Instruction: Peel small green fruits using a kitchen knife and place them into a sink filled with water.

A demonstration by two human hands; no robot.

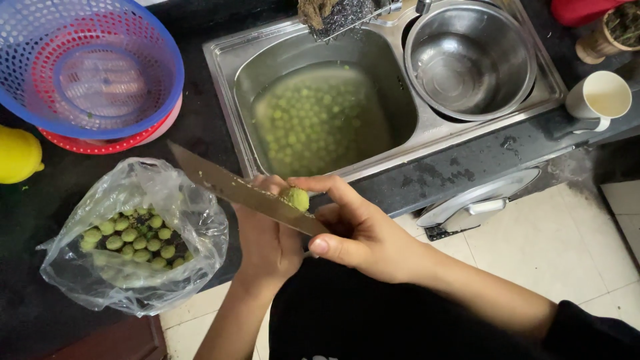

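Gripping the knife [247,193] handle unseen, right hand [367,233] hides left hand [267,243], whose fingers pinch a green fruit [295,198].

knife handle: hidden inside the hands — only the blade of the knife [247,195] shows.
left hand [270,243]: fingers mostly behind the blade; its grip cannot be read.
small green fruit [295,199]: lower part covered by the blade and a fingertip of the right hand [363,233].
blue colander [87,63]: cut off by the top and left edges.
yellow object [17,155]: clipped at the left edge — kind unclear.
sink water [320,120]: murky; the green pieces under it are blurred.
red thing [580,10]: cut off at the upper right.
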